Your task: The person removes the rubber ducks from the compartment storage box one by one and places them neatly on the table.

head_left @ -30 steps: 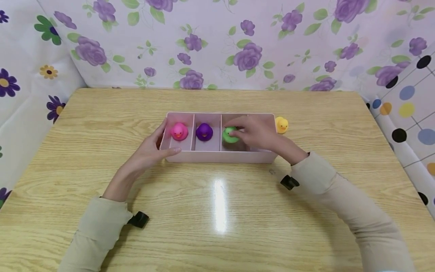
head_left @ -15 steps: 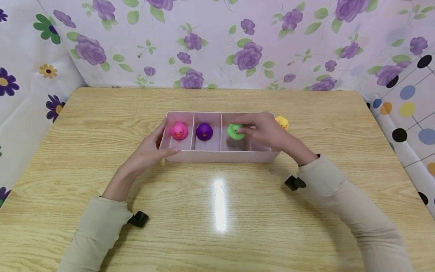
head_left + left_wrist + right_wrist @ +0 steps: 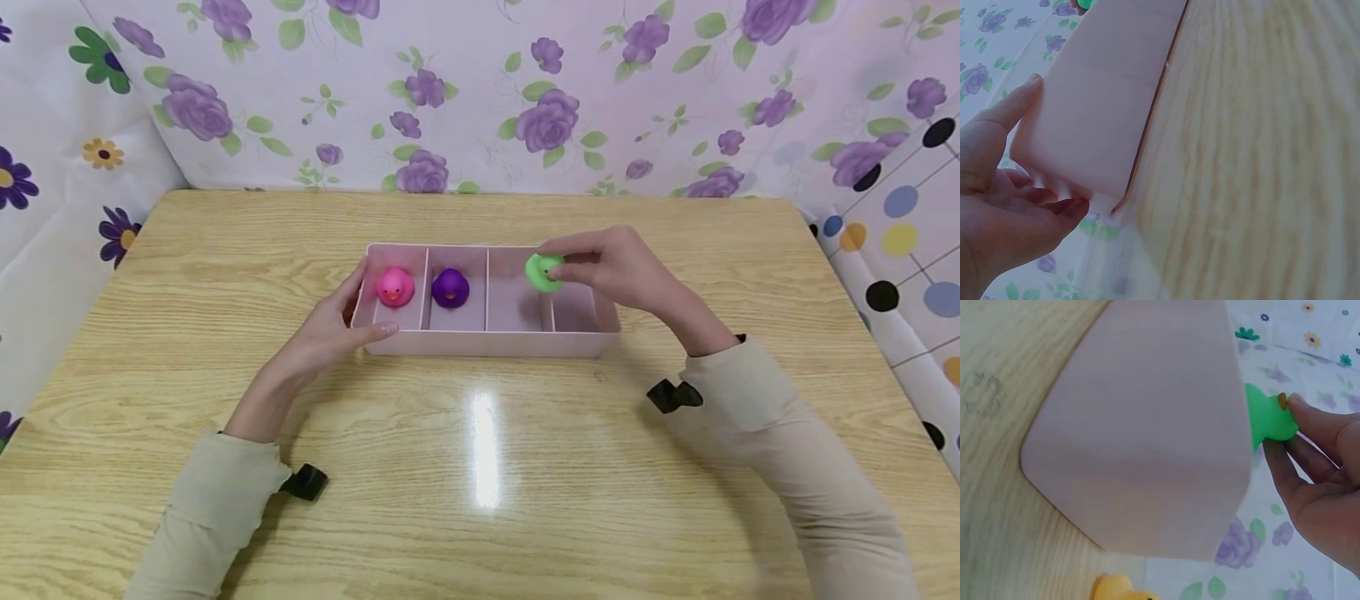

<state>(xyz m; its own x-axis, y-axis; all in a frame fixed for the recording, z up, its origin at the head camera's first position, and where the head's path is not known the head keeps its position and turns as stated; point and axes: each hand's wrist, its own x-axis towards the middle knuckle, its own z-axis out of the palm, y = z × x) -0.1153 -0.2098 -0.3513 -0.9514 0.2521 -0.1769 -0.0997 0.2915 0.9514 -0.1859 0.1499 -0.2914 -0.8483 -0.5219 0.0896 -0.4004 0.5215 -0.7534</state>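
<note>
A pale pink divided box (image 3: 487, 343) stands on the table. My left hand (image 3: 326, 329) grips its left end, thumb on the front rim and fingers bent round the end wall, as the left wrist view also shows. Between thumb and fingers my right hand (image 3: 626, 271) pinches a green rubber duck (image 3: 542, 273), raised over the box near the rightmost divider. In the right wrist view the green duck shows just past the box's upper edge. A pink rubber duck (image 3: 394, 287) sits in the leftmost compartment, and a purple rubber duck (image 3: 450, 288) occupies the one beside it.
A yellow rubber duck (image 3: 1115, 589) is on the table by the box's right end; in the head view my right hand hides it. The wood-grain table (image 3: 405, 500) meets a flowered cloth (image 3: 480, 108) at the back.
My right hand has lifted the green duck from the third compartment and carried it to the right and up. The yellow duck became covered by that hand. My left hand has stayed put.
</note>
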